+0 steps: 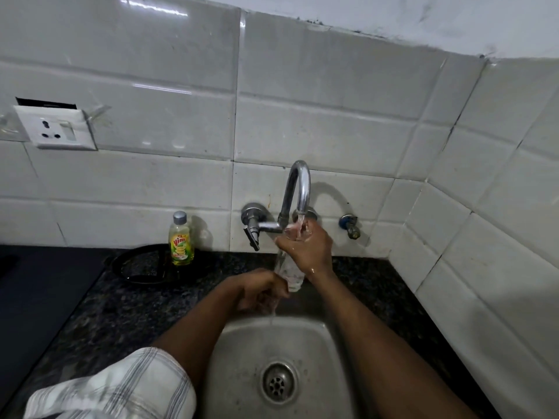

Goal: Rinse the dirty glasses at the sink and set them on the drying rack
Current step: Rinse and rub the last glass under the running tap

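Note:
A clear tall glass (289,272) is held upright under the running tap (298,189), above the steel sink (242,358). My right hand (307,247) grips its upper part, fingers over the rim where the water stream lands. My left hand (260,293) is curled round the lower part of the glass. Water spills down from the glass into the sink. No drying rack is in view.
A yellow-green dish soap bottle (181,240) stands on the dark granite counter (127,306) left of the tap, beside a black ring stand (142,264). A second wall valve (349,225) sits right of the tap. A wall socket (57,128) is upper left. A tiled side wall closes the right.

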